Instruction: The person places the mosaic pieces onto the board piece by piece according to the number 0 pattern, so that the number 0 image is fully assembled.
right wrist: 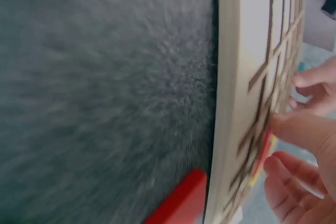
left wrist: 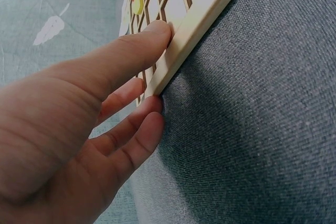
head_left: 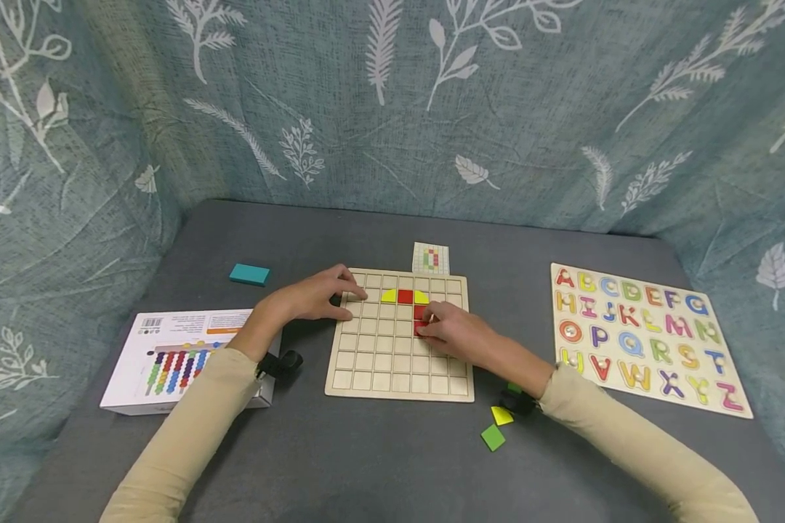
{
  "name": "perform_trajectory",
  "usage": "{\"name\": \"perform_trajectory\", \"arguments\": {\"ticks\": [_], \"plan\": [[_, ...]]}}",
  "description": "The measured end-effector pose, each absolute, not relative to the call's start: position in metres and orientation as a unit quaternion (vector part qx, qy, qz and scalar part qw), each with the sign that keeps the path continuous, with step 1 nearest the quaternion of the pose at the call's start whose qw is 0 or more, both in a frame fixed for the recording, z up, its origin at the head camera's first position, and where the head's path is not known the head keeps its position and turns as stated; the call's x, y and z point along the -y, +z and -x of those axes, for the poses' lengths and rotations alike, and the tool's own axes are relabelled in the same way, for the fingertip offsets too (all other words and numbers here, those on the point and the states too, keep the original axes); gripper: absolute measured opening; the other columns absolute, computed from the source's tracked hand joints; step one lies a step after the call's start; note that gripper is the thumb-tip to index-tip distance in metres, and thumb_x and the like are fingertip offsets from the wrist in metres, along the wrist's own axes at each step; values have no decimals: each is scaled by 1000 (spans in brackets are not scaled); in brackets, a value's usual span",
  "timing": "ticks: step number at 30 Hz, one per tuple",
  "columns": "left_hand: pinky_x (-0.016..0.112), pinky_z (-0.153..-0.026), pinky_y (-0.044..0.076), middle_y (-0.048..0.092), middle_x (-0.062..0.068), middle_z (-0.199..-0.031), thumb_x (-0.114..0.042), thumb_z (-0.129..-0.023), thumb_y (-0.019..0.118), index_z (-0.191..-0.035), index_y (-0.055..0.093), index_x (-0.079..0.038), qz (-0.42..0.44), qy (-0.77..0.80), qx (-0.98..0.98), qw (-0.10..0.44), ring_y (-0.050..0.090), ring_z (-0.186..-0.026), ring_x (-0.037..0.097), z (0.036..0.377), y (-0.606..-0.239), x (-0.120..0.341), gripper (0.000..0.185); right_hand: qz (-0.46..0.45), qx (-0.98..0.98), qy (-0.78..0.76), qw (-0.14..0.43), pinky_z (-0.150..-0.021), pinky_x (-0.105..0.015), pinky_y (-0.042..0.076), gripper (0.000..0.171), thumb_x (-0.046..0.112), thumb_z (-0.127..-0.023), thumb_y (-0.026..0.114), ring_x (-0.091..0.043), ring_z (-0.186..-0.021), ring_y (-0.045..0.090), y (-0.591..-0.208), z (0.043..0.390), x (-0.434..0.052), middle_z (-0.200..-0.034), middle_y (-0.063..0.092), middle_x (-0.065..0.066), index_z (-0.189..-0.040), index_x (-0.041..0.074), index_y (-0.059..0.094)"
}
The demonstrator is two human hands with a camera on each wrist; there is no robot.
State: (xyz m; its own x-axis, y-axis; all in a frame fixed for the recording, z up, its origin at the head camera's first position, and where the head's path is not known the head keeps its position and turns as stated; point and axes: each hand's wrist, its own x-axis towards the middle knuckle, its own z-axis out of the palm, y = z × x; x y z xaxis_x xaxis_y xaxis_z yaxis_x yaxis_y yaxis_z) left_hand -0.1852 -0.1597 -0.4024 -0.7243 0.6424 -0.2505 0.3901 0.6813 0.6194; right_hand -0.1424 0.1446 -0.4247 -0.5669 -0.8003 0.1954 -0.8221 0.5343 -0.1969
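On the grey table, the left hand (head_left: 314, 296) lies with relaxed fingers (left wrist: 137, 51) against the wooden grid board's (head_left: 373, 359) left edge. Over its middle, the right hand (head_left: 456, 335) pinches a red tile (head_left: 421, 327), mostly hidden under curled fingertips.

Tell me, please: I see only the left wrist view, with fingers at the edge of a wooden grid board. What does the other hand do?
Observer: The right hand presses a red piece into the grid board, under a red and yellow row.
Operator: Are loose pieces beside the board?
Observer: Yes, a yellow piece and a green piece lie near the right wrist.
Operator: What is left of the left hand?
Observer: A white box and a teal block.
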Motion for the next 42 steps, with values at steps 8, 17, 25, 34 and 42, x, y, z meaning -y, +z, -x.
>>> {"name": "perform_trajectory", "arguments": {"ticks": [8, 17, 25, 34, 42], "plan": [[49, -97, 45, 43, 15, -128, -14, -90, 70, -130, 61, -8, -285, 283, -884, 240, 50, -117, 34, 185, -404, 158, 42, -399, 899, 182, 7, -62, -24, 47, 28, 13, -84, 76, -12, -77, 57, -415, 122, -198, -106, 62, -5, -112, 10, 72], [48, -97, 44, 43, 14, -127, -15, -90, 70, -130, 61, -9, -278, 282, -885, 243, 50, -116, 32, 190, -403, 160, 42, -384, 903, 195, -14, -62, -20, 48, 26, 12, -83, 77, -9, -76, 58, -421, 105, -230, -103, 62, -3, -109, 9, 73], [48, -98, 45, 43, 14, -128, -14, -90, 70, -130, 61, -9, -278, 285, -883, 248, 50, -118, 34, 188, -402, 159, 41, -405, 904, 134, -10, -68, -27, 53, 10, 15, -81, 79, -14, -87, 62, -417, 101, -227, -101, 64, -1, -90, 15, 76], [48, -97, 45, 43, 14, -129, -15, -90, 69, -130, 61, -10, -280, 280, -884, 248, 50, -118, 34, 190, -403, 161, 41, -389, 910, 131, -56, -67, -29, 53, 6, 15, -81, 78, -19, -89, 63, -413, 108, -224, -103, 66, -3, -85, 19, 77], [44, -93, 45, 43, 14, -127, -14, -90, 70, -130, 61, -9, -285, 278, -883, 247, 50, -110, 30, 189, -403, 160, 42, -394, 904, 141, -88, -62, -24, 50, 4, 19, -81, 79, -15, -84, 63, -412, 117, -228, -104, 64, -2, -83, 21, 76]]}}
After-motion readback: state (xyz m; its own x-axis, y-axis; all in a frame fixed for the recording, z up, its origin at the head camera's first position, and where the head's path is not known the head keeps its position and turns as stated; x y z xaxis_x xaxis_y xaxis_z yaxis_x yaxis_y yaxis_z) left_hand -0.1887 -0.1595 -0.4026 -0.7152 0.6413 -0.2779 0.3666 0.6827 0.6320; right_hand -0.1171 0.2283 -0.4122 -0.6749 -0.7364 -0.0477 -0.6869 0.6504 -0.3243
